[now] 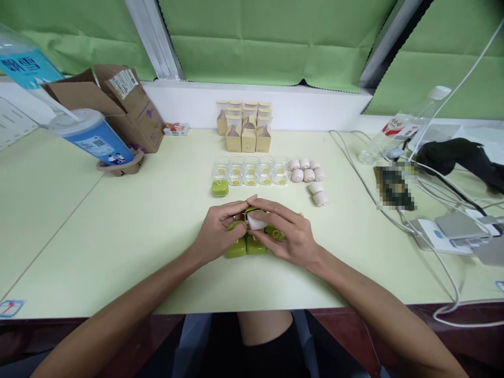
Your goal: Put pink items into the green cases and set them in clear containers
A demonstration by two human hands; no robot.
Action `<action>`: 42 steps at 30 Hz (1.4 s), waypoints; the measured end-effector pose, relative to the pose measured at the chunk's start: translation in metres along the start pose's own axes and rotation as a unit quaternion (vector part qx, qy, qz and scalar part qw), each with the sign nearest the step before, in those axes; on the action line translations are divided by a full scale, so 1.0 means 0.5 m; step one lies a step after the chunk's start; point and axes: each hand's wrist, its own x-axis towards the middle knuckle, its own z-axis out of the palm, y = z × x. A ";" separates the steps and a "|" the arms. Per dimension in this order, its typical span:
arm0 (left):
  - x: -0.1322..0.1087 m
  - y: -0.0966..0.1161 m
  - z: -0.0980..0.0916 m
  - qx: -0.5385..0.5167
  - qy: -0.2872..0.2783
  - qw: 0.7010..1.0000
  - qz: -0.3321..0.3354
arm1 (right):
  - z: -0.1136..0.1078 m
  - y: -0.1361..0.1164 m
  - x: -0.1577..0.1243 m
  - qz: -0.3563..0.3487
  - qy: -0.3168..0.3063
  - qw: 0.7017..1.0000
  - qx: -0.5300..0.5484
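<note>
Between my two hands a small green case stands with its dark inner side showing, and a white rounded piece sits at its opening. My left hand grips the green case from the left. With its fingers closed on the white piece, my right hand presses from the right. Several glossy green cases lie directly beneath, partly hidden by my hands. Another green case rests alone farther up. Pale pink rounded pieces form a group at the right, with two more nearer me.
Rows of clear plastic boxes with yellow stickers lie beyond my hands. Small open kraft boxes stand by the wall. At left are a cardboard carton and a blue cup. Cables and a plastic bottle occupy the right.
</note>
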 end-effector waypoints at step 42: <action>0.017 -0.020 -0.019 -0.171 0.007 0.984 -0.053 | -0.005 0.011 0.009 -0.033 0.011 0.997 -0.064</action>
